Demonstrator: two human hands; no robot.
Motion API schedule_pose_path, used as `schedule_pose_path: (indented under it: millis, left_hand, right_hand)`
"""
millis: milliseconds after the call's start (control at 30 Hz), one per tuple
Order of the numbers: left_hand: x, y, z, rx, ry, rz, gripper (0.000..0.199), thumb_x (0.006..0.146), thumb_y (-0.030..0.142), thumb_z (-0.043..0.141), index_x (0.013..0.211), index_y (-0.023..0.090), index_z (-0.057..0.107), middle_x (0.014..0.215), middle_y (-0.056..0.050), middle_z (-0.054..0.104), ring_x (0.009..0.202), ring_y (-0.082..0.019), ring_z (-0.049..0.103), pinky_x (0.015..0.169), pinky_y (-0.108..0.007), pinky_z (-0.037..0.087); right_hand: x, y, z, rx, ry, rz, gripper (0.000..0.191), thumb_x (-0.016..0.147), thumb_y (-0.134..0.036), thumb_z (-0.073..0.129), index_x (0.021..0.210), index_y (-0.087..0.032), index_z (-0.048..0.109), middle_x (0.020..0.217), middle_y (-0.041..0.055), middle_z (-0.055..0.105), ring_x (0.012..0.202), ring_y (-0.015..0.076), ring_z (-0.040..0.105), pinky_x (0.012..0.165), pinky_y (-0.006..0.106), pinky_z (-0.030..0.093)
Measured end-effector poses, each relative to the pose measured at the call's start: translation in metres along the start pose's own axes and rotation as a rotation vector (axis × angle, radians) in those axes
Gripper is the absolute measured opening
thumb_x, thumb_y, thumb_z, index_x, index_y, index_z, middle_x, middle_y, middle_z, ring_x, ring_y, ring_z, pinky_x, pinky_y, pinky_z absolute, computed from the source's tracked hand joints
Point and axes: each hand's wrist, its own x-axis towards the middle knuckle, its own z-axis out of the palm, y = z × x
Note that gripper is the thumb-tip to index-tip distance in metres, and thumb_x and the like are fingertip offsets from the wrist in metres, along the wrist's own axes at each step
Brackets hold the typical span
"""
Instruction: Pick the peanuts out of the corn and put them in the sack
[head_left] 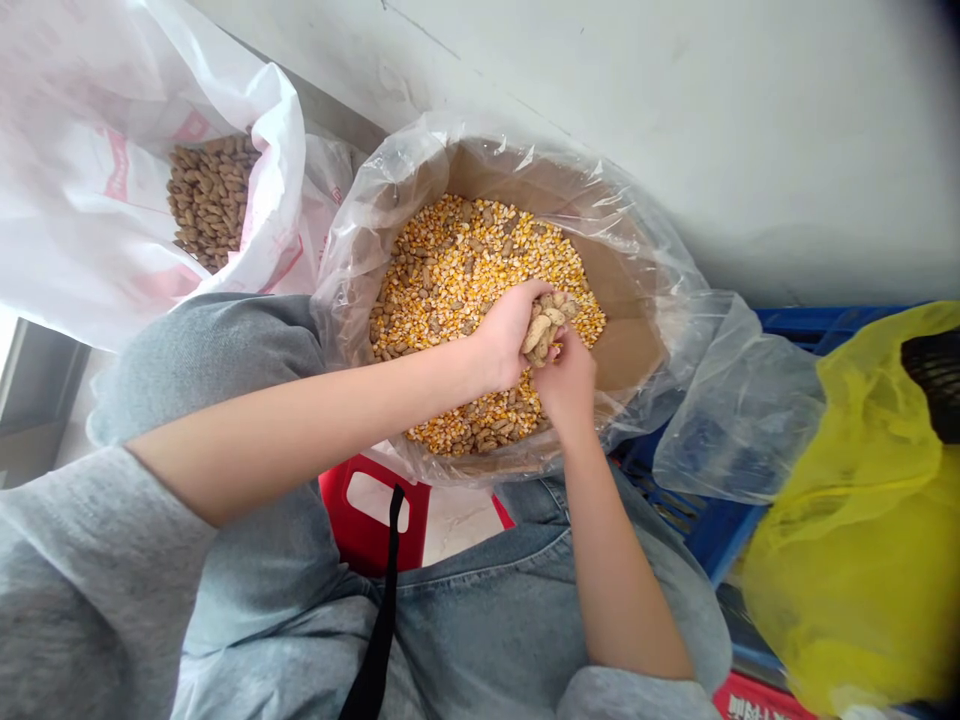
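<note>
Several light, brittle peanuts in tan shells (543, 328) sit cupped between the left hand (508, 335) and right hand (568, 385), held together above yellow corn kernels (450, 270) in a plastic-lined cardboard box (622, 320); they're best cradled from beneath.

You have a white woven sack (97, 200) at upper left, its mouth open on unshelled peanuts (206, 200), resting against the foot of a grey-white wall (675, 120). To your right, near that wall, sits a blue plastic crate (712, 530), with a yellow plastic bag (847, 540) lying over its right end. Also noted: a red plastic stool (360, 510) directly ahead of your knees, and a red printed carton (757, 700) at your lower right.
</note>
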Motion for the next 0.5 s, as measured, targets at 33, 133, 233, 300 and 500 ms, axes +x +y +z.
schedule_pose_path:
  millis: [33, 133, 233, 300, 500]
  left_hand:
    - [0.000, 0.000, 0.000, 0.004, -0.015, -0.002, 0.016, 0.070, 0.019, 0.039, 0.056, 0.016, 0.046, 0.046, 0.002, 0.044, 0.041, -0.008, 0.041, 0.041, -0.019, 0.031]
    - [0.000, 0.001, -0.001, 0.011, -0.011, 0.013, 0.017, 0.071, 0.019, 0.039, 0.055, 0.017, 0.045, 0.045, 0.003, 0.044, 0.040, -0.007, 0.041, 0.040, -0.019, 0.031]
    - [0.002, 0.001, -0.001, 0.015, 0.004, 0.017, 0.016, 0.071, 0.020, 0.040, 0.056, 0.017, 0.045, 0.045, 0.003, 0.044, 0.040, -0.007, 0.042, 0.040, -0.019, 0.032]
    - [0.003, 0.000, -0.001, 0.015, 0.000, 0.005, 0.017, 0.071, 0.021, 0.040, 0.055, 0.017, 0.044, 0.044, 0.003, 0.043, 0.040, -0.007, 0.042, 0.041, -0.019, 0.033]
    - [0.003, -0.001, -0.002, -0.024, 0.009, -0.047, 0.016, 0.069, 0.023, 0.044, 0.054, 0.018, 0.044, 0.043, 0.002, 0.041, 0.042, -0.008, 0.041, 0.045, -0.020, 0.036]
  right_hand:
    - [0.002, -0.002, -0.005, 0.112, 0.107, 0.000, 0.021, 0.075, -0.030, 0.042, 0.088, -0.016, 0.051, 0.076, 0.0040, 0.056, 0.064, 0.0137, 0.053, 0.056, 0.026, 0.043]
    - [0.004, -0.009, -0.019, 0.373, 0.337, -0.039, 0.021, 0.075, -0.029, 0.046, 0.093, -0.019, 0.046, 0.081, 0.0019, 0.053, 0.062, 0.0100, 0.052, 0.055, 0.024, 0.043]
    - [-0.003, -0.019, -0.028, 0.502, 0.335, -0.156, 0.021, 0.073, -0.027, 0.052, 0.092, -0.020, 0.047, 0.076, -0.0003, 0.053, 0.057, 0.0086, 0.051, 0.052, 0.023, 0.043]
    - [-0.011, -0.025, -0.033, 0.466, 0.263, -0.263, 0.017, 0.071, -0.024, 0.054, 0.086, -0.020, 0.051, 0.074, -0.0006, 0.055, 0.058, 0.0092, 0.052, 0.053, 0.024, 0.044]
    - [-0.025, -0.030, -0.038, 0.145, 0.106, -0.578, 0.013, 0.068, -0.019, 0.056, 0.081, -0.021, 0.056, 0.073, -0.0003, 0.060, 0.060, 0.0107, 0.054, 0.059, 0.026, 0.046]
